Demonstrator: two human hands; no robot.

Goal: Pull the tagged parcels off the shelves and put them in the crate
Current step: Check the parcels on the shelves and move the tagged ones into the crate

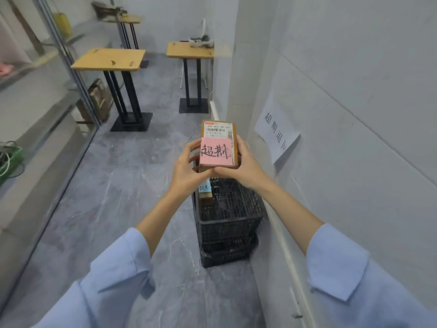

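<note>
A small brown cardboard parcel (218,138) carries a white shipping label and a pink sticky tag (215,151) with black handwriting. My left hand (188,166) grips its left side and my right hand (243,165) grips its right side. I hold it in the air above the black plastic crate (230,223), which stands on the floor against the right wall. Inside the crate, at its left, another brown parcel with a blue tag (205,189) leans upright.
A paper sign (276,136) hangs on the right wall above the crate. Three wooden stands on black legs (111,60) stand further down the grey floor. Grey shelves (35,110) behind a glass panel run along the left.
</note>
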